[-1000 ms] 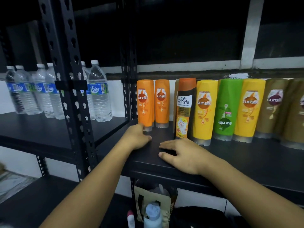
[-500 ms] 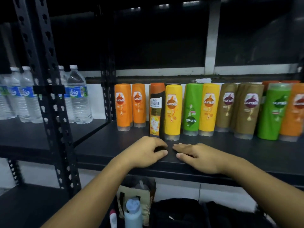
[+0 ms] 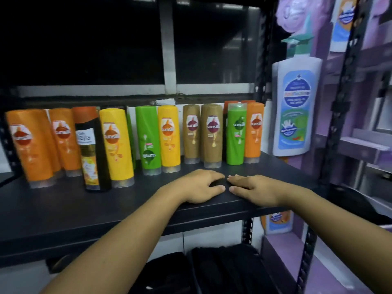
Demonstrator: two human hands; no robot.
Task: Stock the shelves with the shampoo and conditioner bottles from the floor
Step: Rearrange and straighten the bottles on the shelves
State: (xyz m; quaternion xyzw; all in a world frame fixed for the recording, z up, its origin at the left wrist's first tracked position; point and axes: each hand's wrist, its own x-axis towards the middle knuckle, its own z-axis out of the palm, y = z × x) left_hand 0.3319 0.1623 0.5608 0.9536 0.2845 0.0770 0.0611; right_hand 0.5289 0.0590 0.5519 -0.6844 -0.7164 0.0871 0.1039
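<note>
A row of shampoo and conditioner bottles stands along the back of the black shelf (image 3: 63, 209): orange bottles (image 3: 29, 145) at the left, a black and orange bottle (image 3: 90, 149), yellow ones (image 3: 116, 145), green ones (image 3: 148, 139), brown ones (image 3: 212, 134) and more orange at the right (image 3: 253, 132). My left hand (image 3: 199, 185) and my right hand (image 3: 252, 187) rest palm down on the shelf in front of the brown bottles, fingertips almost touching. Neither hand holds anything.
A large white pump bottle (image 3: 294, 107) hangs on a purple display (image 3: 360, 102) at the right, beside a black perforated upright (image 3: 337, 128). Black bags (image 3: 222, 270) lie under the shelf. A dark window is behind the bottles.
The view has swung right along the shelf. Both hands slid right along the shelf surface with it, from the orange bottles to the brown ones, and drew closer together.
</note>
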